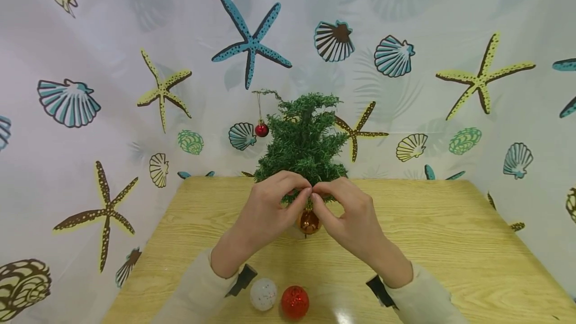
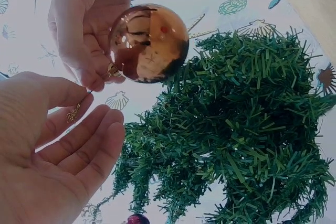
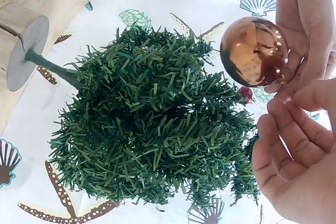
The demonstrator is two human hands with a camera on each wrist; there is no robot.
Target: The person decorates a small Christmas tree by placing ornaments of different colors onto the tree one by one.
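The left hand and right hand both pinch the gold cord of a copper ball, which hangs just below them, mid-frame in the head view. Behind stands a green tree; at bottom centre lie a white ball and a red ball.

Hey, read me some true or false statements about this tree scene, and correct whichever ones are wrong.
1. The left grip and right grip pinch a gold cord above the gold ball. True.
2. A white ball and a glittery red ball rest on the table. True.
3. The white ball is right of the glittery red ball. False: it is on the left.
4. A small red ball hangs from the tree. True.
5. The tree lies on its side. False: it stands upright.
6. The gold ball rests on the table. False: it hangs in the air.
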